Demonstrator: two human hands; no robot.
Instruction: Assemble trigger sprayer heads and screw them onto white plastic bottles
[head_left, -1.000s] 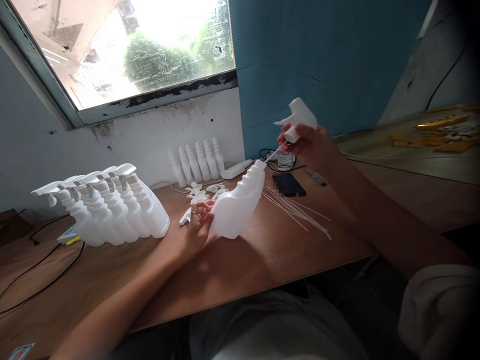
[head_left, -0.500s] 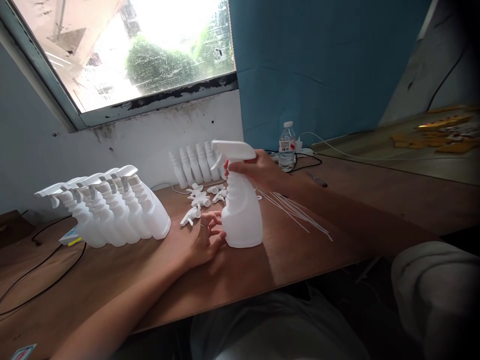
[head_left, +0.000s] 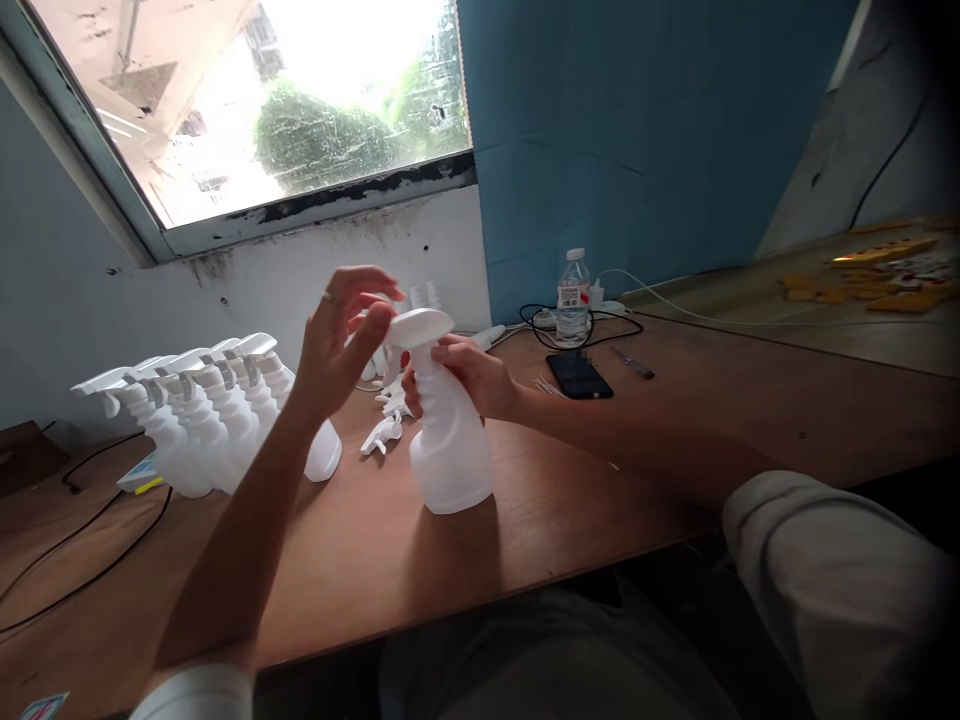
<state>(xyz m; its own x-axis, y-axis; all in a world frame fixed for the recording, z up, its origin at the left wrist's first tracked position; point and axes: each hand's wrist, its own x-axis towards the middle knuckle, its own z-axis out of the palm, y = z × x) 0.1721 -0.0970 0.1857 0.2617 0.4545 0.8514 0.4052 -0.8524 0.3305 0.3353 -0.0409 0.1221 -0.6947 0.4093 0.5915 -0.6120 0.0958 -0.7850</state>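
Right hand [head_left: 480,375] grips a spray bottle [head_left: 454,465] near the desk's front edge [head_left: 450,605], left hand [head_left: 337,335], fingers parted, beside its head [head_left: 424,325].

Up comes the left hand [head_left: 341,335], away from the bottle's lower side to its ten o'clock, fingers now curled by the front of the spray head [head_left: 420,325]! A second ago that head was clear of the neck; now it sits on it, the bottle [head_left: 454,465] swung over to lean towards eleven! The right hand [head_left: 484,375] has slipped down to the neck, and the phone [head_left: 579,376] reappears towards two
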